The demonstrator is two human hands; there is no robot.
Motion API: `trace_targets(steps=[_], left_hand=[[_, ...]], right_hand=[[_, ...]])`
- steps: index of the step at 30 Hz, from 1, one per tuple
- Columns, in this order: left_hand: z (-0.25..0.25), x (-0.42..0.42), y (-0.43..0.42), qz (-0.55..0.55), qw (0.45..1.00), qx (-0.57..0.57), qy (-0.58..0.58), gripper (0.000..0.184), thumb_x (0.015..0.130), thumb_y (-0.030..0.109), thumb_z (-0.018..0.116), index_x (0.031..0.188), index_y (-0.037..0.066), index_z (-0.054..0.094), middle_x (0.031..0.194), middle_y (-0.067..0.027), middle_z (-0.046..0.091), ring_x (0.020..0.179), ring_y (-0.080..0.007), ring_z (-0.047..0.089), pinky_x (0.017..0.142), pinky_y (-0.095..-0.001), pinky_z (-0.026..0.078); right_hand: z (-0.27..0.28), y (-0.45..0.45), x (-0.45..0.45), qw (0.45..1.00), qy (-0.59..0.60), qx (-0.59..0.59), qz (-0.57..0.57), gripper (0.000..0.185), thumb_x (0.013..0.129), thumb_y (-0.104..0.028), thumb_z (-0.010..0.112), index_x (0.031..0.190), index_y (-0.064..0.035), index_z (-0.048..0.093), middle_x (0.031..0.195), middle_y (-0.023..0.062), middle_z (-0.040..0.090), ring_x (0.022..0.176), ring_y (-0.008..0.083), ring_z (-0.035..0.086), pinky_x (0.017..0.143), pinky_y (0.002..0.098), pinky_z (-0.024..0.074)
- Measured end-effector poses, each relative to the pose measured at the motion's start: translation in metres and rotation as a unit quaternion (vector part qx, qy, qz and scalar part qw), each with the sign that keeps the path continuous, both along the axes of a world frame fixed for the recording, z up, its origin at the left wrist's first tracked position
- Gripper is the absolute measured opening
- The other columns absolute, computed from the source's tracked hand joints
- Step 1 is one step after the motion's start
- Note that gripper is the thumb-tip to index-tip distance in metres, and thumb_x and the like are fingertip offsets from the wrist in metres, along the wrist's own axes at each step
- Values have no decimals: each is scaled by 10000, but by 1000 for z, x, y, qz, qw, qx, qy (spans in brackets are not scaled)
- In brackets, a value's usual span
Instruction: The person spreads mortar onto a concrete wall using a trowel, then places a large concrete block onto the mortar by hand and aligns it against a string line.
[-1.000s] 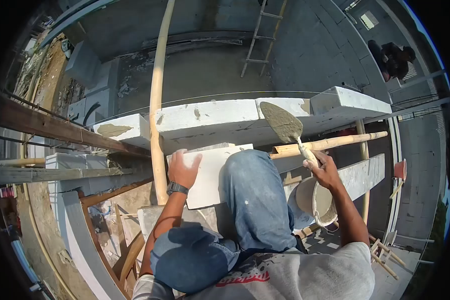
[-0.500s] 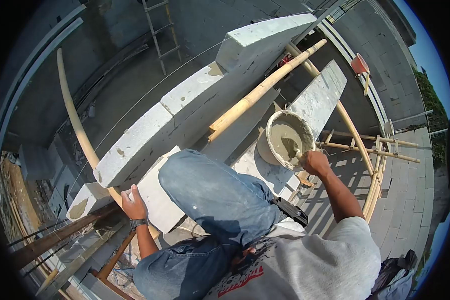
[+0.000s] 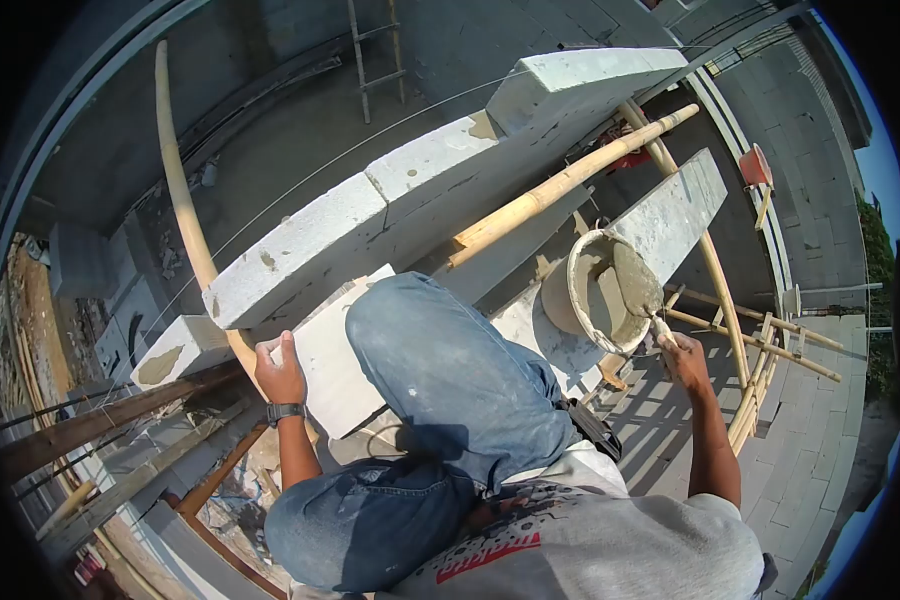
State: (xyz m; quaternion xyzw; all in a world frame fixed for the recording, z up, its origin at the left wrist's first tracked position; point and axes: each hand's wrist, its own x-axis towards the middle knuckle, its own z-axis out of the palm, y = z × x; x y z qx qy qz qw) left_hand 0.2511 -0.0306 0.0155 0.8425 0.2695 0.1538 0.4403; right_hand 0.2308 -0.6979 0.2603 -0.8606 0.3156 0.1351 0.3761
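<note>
My right hand (image 3: 684, 362) is closed round the handle of a trowel (image 3: 637, 281). The trowel's blade, coated with wet grey mortar, is raised at the right rim of a pale bucket (image 3: 562, 300). More mortar sits inside the bucket. At the left, my left hand (image 3: 282, 370) grips the end of a white lightweight concrete block (image 3: 342, 370), thumb up; some of its fingers are hidden. That block leans beside my bent knee. Just beyond stands a wall of similar blocks (image 3: 300, 232), with a patch of mortar on its stepped top.
A bamboo pole (image 3: 570, 187) slants along the wall, and another bamboo pole (image 3: 182, 190) rises at the left. The bucket rests on a mortar-stained plank (image 3: 675, 215). A string line runs above the wall. Bamboo scaffolding (image 3: 760, 385) and a ladder (image 3: 375, 50) stand farther off.
My right hand has lifted the trowel from inside the bucket to its right rim, bringing up mortar on the blade. My left hand stays at the block's end. The whole view has shifted.
</note>
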Motion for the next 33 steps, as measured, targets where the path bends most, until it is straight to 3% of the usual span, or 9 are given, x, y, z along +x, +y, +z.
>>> trace_targets(steps=[3,8,12,15,17,19,22,28,33], left_hand=[[5,1,-2,22,1000,-14,-13,373,976,375,775,949,14,685,899,-173,752,828,-308,726,782,-421,552],[5,0,-2,50,998,-11,41,412,932,448,779,948,45,697,938,-183,734,934,-375,692,847,-472,537],[4,-2,0,46,997,25,51,446,926,499,768,942,62,684,943,-174,720,967,-385,677,865,-482,533],[-2,-3,0,50,997,35,55,505,915,570,754,958,73,678,980,-144,720,967,-379,684,857,-477,536],[1,-5,-1,59,996,33,58,523,912,591,748,963,75,678,1000,-138,721,972,-373,688,854,-478,539],[7,-5,-1,63,996,29,64,537,908,605,746,972,77,677,1012,-135,721,981,-367,691,852,-479,542],[11,-5,-1,65,995,19,80,556,892,618,756,996,78,672,1020,-141,723,1001,-360,697,850,-482,546],[2,-5,0,79,995,3,66,564,889,618,762,987,73,657,1014,-158,720,1004,-380,691,855,-490,547],[2,-4,-2,82,996,17,34,557,877,601,789,947,64,657,969,-168,722,959,-393,697,835,-490,551]], right_hand=[[5,16,17,999,-14,45,28,354,990,-372,739,1038,-21,734,727,-36,594,607,76,535,540,260,399],[-29,120,110,966,-27,156,206,348,986,-371,745,1029,-26,727,759,-29,607,630,74,549,558,255,423],[-113,212,204,894,-29,204,397,435,946,-355,785,1207,-8,754,808,-20,636,686,71,550,595,266,450],[-132,329,250,841,-12,178,511,496,904,-349,824,1264,-16,750,895,27,725,772,93,623,694,313,502],[-178,387,272,725,-227,96,643,489,897,-342,817,1285,-54,744,984,109,791,776,183,704,714,365,538],[-159,452,262,688,-264,25,676,452,907,-341,799,1287,-104,734,999,149,770,801,306,735,717,433,567],[-174,514,261,595,-290,-147,735,433,924,-359,777,1293,-144,708,936,130,716,802,358,716,705,481,574],[-185,543,251,531,-342,-131,764,441,920,-334,791,1313,-165,683,931,119,683,760,352,716,639,465,569],[-195,538,247,570,-344,-81,742,476,922,-312,791,1335,-111,665,951,122,688,752,359,716,652,468,584]])
